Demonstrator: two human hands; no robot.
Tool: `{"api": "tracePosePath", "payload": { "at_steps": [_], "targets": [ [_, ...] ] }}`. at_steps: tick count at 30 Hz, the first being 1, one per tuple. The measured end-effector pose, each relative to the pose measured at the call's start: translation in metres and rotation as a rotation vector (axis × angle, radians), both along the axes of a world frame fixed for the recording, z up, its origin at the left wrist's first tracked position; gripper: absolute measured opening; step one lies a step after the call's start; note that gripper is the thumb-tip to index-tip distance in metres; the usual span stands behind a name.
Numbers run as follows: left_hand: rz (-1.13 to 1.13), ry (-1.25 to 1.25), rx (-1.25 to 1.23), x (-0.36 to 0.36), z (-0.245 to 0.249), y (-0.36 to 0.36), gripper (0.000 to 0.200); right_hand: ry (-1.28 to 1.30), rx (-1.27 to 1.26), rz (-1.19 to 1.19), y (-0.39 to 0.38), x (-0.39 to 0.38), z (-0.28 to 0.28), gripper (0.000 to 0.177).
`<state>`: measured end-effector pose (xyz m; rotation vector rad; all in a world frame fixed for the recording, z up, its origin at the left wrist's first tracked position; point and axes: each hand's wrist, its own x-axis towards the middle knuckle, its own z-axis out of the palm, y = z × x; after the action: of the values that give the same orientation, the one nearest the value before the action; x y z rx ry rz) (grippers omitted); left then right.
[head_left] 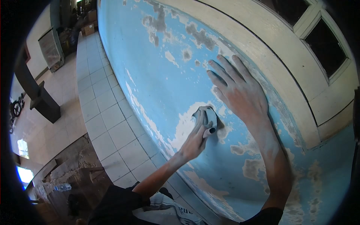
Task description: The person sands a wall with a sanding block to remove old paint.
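My left hand (198,135) presses a sheet of sandpaper (212,116) against the blue wall (157,82); the sheet's lower end is curled into a small roll beside my thumb. White and grey bare patches show in the blue paint around it. Higher up and to the right, my right hand (240,90) lies flat on the wall, its fingers stretched out and nothing in it. Pale dust coats both hands.
A cream door or window frame (270,48) with dark panes borders the wall at right. White floor tiles (116,135) run along the wall's foot. Further left are a dark post (45,103), a plastic bottle (63,187) and a cardboard box (88,29).
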<state>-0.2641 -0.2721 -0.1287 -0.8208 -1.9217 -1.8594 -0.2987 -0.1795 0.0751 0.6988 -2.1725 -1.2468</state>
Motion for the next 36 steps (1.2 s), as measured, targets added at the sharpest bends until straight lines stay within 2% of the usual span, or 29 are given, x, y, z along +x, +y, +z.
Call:
{"api": "tracePosePath", "payload": {
  "at_steps": [1, 3, 4, 5, 7, 8, 9, 11, 12, 13, 15, 17, 18, 19, 21, 22, 23, 25, 27, 28, 29, 31, 32, 33, 35, 36],
  "targets": [
    [0.074, 0.085, -0.043, -0.009, -0.010, 0.000, 0.047, -0.006, 0.007, 0.003, 0.000, 0.000, -0.001, 0.043],
    [-0.016, -0.188, 0.107, -0.049, -0.025, -0.009, 0.046, -0.030, -0.017, -0.014, 0.001, 0.000, 0.000, 0.045],
    [0.041, -0.260, 0.100, -0.053, -0.002, -0.020, 0.044, -0.029, -0.015, -0.015, 0.001, 0.000, 0.000, 0.045],
    [0.038, -0.260, 0.094, -0.048, -0.005, -0.018, 0.044, -0.015, -0.005, -0.020, 0.001, 0.000, -0.001, 0.045],
    [0.020, -0.238, 0.040, -0.031, -0.013, -0.008, 0.045, 0.007, 0.003, -0.022, 0.000, -0.001, 0.001, 0.045],
    [0.132, 0.006, -0.067, -0.019, -0.012, -0.004, 0.048, 0.003, 0.012, -0.021, 0.000, 0.000, 0.001, 0.044],
    [0.019, 0.063, -0.252, -0.011, -0.013, -0.008, 0.061, -0.008, 0.025, -0.020, 0.000, 0.000, 0.001, 0.044],
    [0.080, -0.002, -0.099, -0.028, -0.014, -0.012, 0.062, -0.013, 0.017, -0.005, 0.001, 0.000, -0.001, 0.043],
    [-0.020, -0.193, 0.002, -0.050, -0.017, -0.018, 0.062, -0.008, 0.000, 0.006, 0.002, -0.001, -0.001, 0.042],
    [0.034, -0.202, 0.019, -0.064, -0.009, -0.025, 0.062, -0.011, 0.002, 0.007, 0.001, 0.000, -0.002, 0.042],
    [-0.068, -0.323, -0.026, -0.054, -0.001, -0.022, 0.061, 0.006, 0.009, 0.002, 0.000, -0.001, -0.001, 0.041],
    [0.103, 0.041, -0.109, -0.026, -0.016, -0.005, 0.060, 0.006, 0.005, 0.004, 0.000, -0.001, 0.002, 0.040],
    [-0.048, -0.027, -0.140, -0.008, -0.006, -0.006, 0.061, -0.006, 0.006, 0.007, -0.001, 0.000, 0.001, 0.040],
    [-0.047, -0.037, -0.136, -0.011, -0.008, -0.007, 0.061, -0.016, 0.008, 0.008, -0.002, 0.001, -0.001, 0.040],
    [0.134, 0.060, -0.016, -0.034, -0.012, -0.003, 0.055, -0.047, -0.053, 0.033, 0.000, 0.000, 0.000, 0.039],
    [0.040, -0.055, -0.037, -0.052, -0.017, -0.011, 0.054, -0.048, -0.045, 0.033, -0.001, 0.000, 0.001, 0.039],
    [0.049, -0.184, 0.053, -0.058, 0.007, -0.020, 0.053, -0.035, -0.033, 0.035, -0.001, 0.001, 0.001, 0.039],
    [-0.074, -0.324, 0.096, -0.053, 0.005, -0.012, 0.056, -0.015, -0.035, 0.034, -0.001, 0.001, 0.001, 0.039],
    [0.050, 0.042, -0.058, -0.016, 0.001, 0.005, 0.060, -0.050, -0.062, 0.045, -0.001, -0.001, 0.001, 0.038],
    [-0.090, 0.118, -0.124, -0.004, 0.004, 0.006, 0.065, -0.049, -0.069, 0.044, -0.001, -0.001, 0.000, 0.038],
    [-0.089, 0.114, -0.123, -0.006, 0.006, 0.004, 0.065, -0.051, -0.087, 0.059, -0.001, 0.000, 0.000, 0.037],
    [0.070, 0.113, -0.037, -0.027, 0.016, 0.003, 0.061, -0.059, -0.084, 0.084, 0.000, 0.001, 0.002, 0.037],
    [-0.199, -0.120, 0.083, -0.049, 0.019, -0.008, 0.077, -0.051, -0.086, 0.088, 0.000, 0.002, 0.002, 0.036],
    [-0.302, -0.341, 0.154, -0.064, 0.038, -0.023, 0.080, -0.041, -0.095, 0.088, -0.001, 0.003, 0.002, 0.035],
    [-0.002, -0.064, 0.071, -0.053, 0.034, -0.011, 0.058, -0.033, -0.128, 0.102, 0.000, 0.004, 0.002, 0.034],
    [0.064, 0.046, -0.044, -0.035, 0.031, -0.006, 0.061, -0.022, -0.147, 0.126, -0.001, 0.002, 0.004, 0.032]
  ]
}}
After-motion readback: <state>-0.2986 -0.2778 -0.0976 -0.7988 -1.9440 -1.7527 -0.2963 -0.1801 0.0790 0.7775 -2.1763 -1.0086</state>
